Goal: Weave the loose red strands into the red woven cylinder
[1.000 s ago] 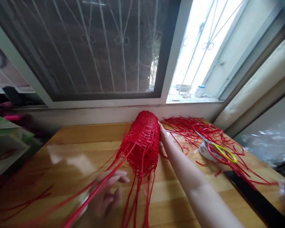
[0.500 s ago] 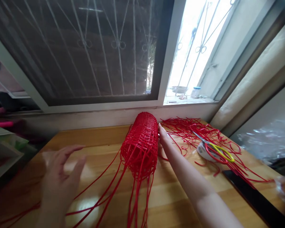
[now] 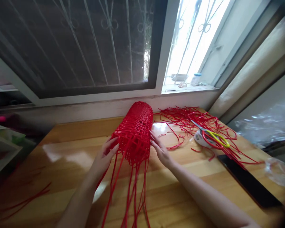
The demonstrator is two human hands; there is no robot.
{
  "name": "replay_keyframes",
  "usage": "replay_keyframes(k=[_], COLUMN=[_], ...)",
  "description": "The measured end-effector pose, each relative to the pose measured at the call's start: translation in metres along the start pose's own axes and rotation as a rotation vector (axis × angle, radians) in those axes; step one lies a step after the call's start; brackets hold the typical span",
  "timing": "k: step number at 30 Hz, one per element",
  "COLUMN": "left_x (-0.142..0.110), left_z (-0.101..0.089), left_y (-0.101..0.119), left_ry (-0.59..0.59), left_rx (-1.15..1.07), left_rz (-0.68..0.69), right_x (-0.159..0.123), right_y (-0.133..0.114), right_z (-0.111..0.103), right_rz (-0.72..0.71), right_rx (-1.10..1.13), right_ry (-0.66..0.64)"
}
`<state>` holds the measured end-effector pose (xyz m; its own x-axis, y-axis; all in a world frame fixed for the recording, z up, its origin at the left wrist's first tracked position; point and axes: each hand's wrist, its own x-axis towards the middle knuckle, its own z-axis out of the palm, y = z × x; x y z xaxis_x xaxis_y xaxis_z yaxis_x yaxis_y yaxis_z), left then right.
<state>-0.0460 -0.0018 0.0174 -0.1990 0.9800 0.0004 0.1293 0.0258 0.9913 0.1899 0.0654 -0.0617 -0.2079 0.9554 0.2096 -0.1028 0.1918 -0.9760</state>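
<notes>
A red woven tube of plastic strips [image 3: 136,133] lies on its side on the wooden table [image 3: 68,152], its open end toward me with long loose strands [image 3: 133,193] trailing off it. My left hand [image 3: 104,155] rests against the tube's near left side, fingers stretched out. My right hand [image 3: 159,149] touches its near right side, fingers also spread flat against the weave. Neither hand is wrapped round anything.
A pile of loose red strips [image 3: 187,118] lies at the back right, with yellow-handled scissors [image 3: 212,134] on a white roll. A black flat object [image 3: 249,182] lies at the right edge. Window frame and sill stand behind. Coloured items sit at far left [image 3: 4,133].
My right hand drew back from the tube's far end to its near right side. My left hand moved in from the left to the tube's near left side. The tube swung slightly.
</notes>
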Motion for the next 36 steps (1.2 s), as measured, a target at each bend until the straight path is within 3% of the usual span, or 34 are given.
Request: replay_keyframes(k=[3,6,9,13,17,25,30,33,36], left_x=[0.009,0.014,0.016,0.016,0.015,0.014,0.011,0.012,0.014], left_z=[-0.007,-0.013,-0.018,-0.023,-0.027,-0.031,-0.026,-0.026,-0.030], left_y=[-0.008,-0.012,-0.014,-0.019,-0.022,-0.021,-0.018,-0.018,-0.023], left_ry=[0.083,0.063,0.026,0.029,-0.013,-0.005,0.016,0.003,-0.010], left_rx=[-0.191,-0.326,-0.365,-0.342,-0.316,-0.304,-0.281,-0.287,-0.311], left_rz=[-0.092,-0.149,-0.185,-0.174,-0.157,-0.198,-0.197,-0.175,-0.187], right_x=[-0.003,-0.008,-0.016,-0.026,-0.032,-0.044,-0.057,-0.061,-0.060], right_y=[0.002,-0.007,-0.022,-0.036,-0.046,-0.076,-0.074,-0.066,-0.057], right_z=[-0.006,-0.009,-0.005,0.004,0.012,0.023,0.035,0.042,0.042], right_rz=[-0.130,-0.389,-0.659,-0.805,-0.913,-0.915,-0.987,-0.997,-0.855], right_rx=[-0.113,-0.432,-0.719,-0.950,-1.083,-1.033,-1.045,-0.986,-0.845], right_ry=[-0.015,0.001,-0.134,-0.312,-0.398,-0.618,-0.725,-0.717,-0.605])
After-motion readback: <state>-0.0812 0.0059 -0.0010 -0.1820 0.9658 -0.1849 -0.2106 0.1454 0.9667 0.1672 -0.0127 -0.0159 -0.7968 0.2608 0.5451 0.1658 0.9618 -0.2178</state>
